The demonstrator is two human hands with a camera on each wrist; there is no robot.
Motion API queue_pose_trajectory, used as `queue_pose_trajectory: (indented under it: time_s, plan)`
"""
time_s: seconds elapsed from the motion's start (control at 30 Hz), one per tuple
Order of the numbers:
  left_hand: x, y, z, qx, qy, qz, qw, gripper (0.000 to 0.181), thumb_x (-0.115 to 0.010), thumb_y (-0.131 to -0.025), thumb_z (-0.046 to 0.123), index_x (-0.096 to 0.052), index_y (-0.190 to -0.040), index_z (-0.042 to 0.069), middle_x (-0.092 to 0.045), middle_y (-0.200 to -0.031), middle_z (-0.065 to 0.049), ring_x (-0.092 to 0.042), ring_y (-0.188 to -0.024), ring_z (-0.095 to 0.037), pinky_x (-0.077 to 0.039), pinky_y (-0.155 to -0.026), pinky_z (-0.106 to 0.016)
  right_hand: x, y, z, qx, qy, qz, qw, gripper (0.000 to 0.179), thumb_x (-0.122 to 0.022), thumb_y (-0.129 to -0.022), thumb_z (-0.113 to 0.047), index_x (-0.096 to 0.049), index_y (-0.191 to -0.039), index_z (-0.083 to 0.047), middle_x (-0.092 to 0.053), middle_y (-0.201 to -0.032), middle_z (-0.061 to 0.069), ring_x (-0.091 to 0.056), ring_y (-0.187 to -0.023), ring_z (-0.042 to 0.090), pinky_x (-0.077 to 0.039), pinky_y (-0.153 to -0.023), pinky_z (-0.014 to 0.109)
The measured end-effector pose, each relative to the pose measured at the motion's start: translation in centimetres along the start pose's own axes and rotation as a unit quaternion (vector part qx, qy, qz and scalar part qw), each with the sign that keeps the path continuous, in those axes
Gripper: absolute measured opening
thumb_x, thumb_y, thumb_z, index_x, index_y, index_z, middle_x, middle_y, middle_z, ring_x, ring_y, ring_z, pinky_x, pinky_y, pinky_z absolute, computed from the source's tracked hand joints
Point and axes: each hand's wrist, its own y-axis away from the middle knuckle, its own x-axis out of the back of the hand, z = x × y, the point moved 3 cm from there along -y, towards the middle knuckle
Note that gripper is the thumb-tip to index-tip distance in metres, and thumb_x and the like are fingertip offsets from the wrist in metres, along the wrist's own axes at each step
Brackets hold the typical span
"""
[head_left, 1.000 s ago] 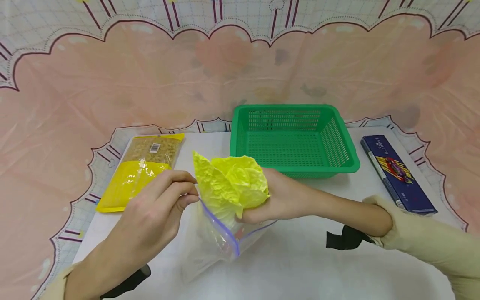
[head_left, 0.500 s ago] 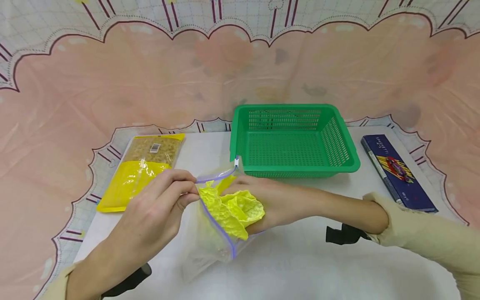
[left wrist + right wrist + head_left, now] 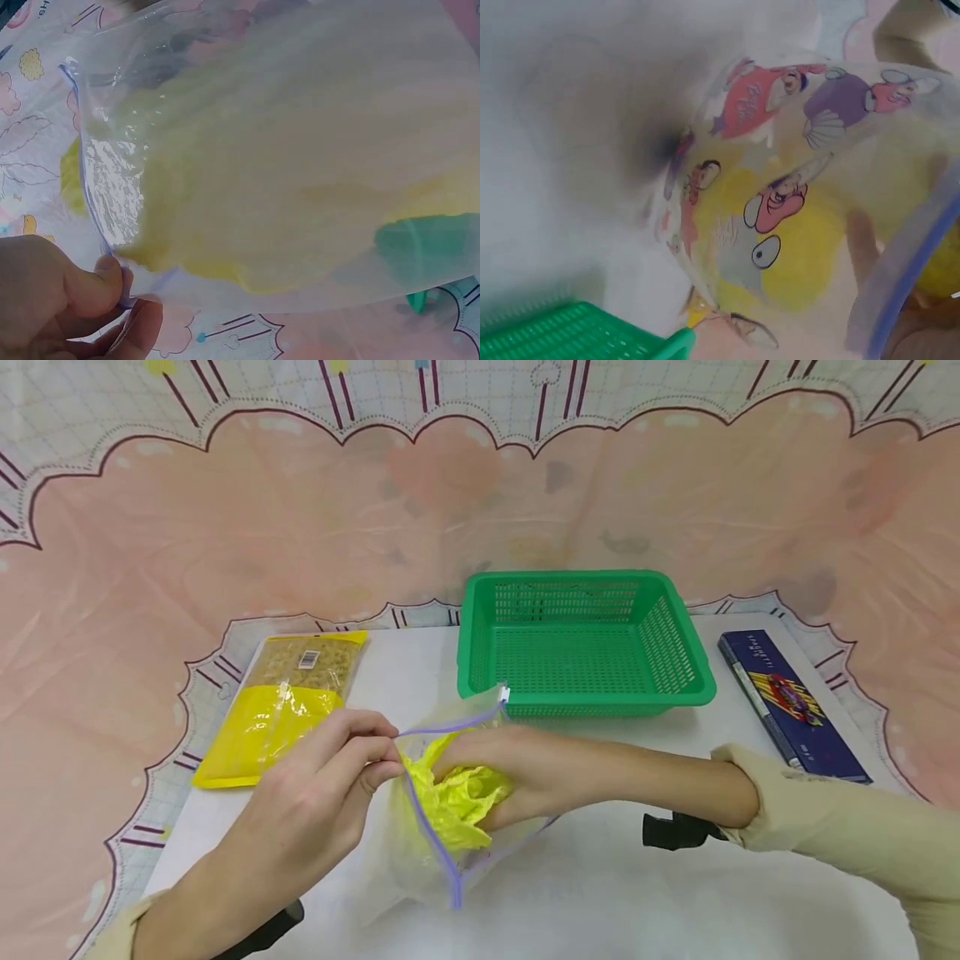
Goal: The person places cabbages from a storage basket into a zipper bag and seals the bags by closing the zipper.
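A clear zip bag [image 3: 408,868] with a purple-blue zip stands with its mouth spread in front of the basket. My left hand [image 3: 315,797] pinches the zip edge on its left side, thumb against fingers, as the left wrist view also shows. Inside the mouth, my right hand [image 3: 536,768] grips a yellow-green head of leafy cabbage [image 3: 453,814]. The right fingertips are hidden among the leaves. Through the bag's side, printed with cartoon sea creatures [image 3: 780,202], the cabbage shows as a yellow mass in the right wrist view.
A green perforated basket [image 3: 592,702] stands behind the bag. At the left lies a yellow packet of pasta [image 3: 273,718], and at the right a dark blue spaghetti box [image 3: 795,706]. All rest on a white table [image 3: 615,893].
My right hand has lowered the cabbage from above the zip down into the bag's mouth. The mouth has spread wider, its slider corner now in sight. My left hand keeps its pinch.
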Motion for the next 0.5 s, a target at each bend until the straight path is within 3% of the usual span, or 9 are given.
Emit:
queue_pose_trajectory:
  time_s: [0.13,0.27,0.33,0.4,0.5]
  plan:
    - [-0.1,0.2,0.3,0.001,0.007,-0.011,0.9999,0.042,-0.041,-0.105,0.032,-0.067,-0.087,0.004,-0.062,-0.096,-0.005,-0.061,-0.082,-0.012,-0.054,-0.078,-0.017,-1.0,-0.7,-0.9,0.052,0.121,0.007,0.9912,0.027,-0.075,-0.085,-0.021,-0.057,-0.105,-0.017,-0.061,-0.099,-0.009,-0.055,-0.092,0.004,-0.045,-0.082,0.011]
    - [-0.3,0.2,0.5,-0.003,0.010,-0.013,0.9999,0.042,-0.040,-0.105,0.031,-0.067,-0.086,0.004,-0.062,-0.097,-0.005,-0.061,-0.083,-0.013,-0.054,-0.080,-0.018,-2.2,-1.4,-1.9,0.089,0.253,-0.009,0.9634,0.021,-0.067,-0.088,-0.010,-0.059,-0.105,-0.020,-0.064,-0.101,-0.010,-0.058,-0.097,0.009,-0.046,-0.084,0.014]
    - [-0.4,0.3,0.5,-0.007,0.004,-0.009,0.9999,0.042,-0.040,-0.105,0.030,-0.067,-0.085,0.004,-0.062,-0.096,-0.005,-0.061,-0.083,-0.013,-0.054,-0.079,-0.018,-2.6,-1.6,-2.2,0.088,0.287,-0.023,0.9535,0.025,-0.065,-0.088,-0.007,-0.060,-0.108,-0.021,-0.064,-0.107,-0.011,-0.058,-0.102,0.010,-0.047,-0.086,0.015]
    - [-0.5,0.4,0.6,-0.007,0.007,-0.009,0.9999,0.042,-0.040,-0.105,0.030,-0.067,-0.085,0.003,-0.062,-0.096,-0.005,-0.061,-0.083,-0.013,-0.053,-0.079,-0.018,-2.9,-1.7,-2.2,0.082,0.284,-0.031,0.9549,0.027,-0.064,-0.088,-0.007,-0.059,-0.110,-0.021,-0.063,-0.109,-0.011,-0.057,-0.101,0.010,-0.047,-0.084,0.015]
    - [-0.7,0.4,0.7,-0.009,0.008,-0.009,0.9999,0.042,-0.041,-0.105,0.029,-0.067,-0.085,0.003,-0.062,-0.096,-0.006,-0.061,-0.082,-0.014,-0.053,-0.079,-0.017,-3.2,-1.7,-1.8,0.075,0.236,-0.024,0.9685,0.033,-0.064,-0.086,-0.001,-0.060,-0.113,-0.020,-0.063,-0.111,-0.010,-0.057,-0.102,0.010,-0.046,-0.086,0.013]
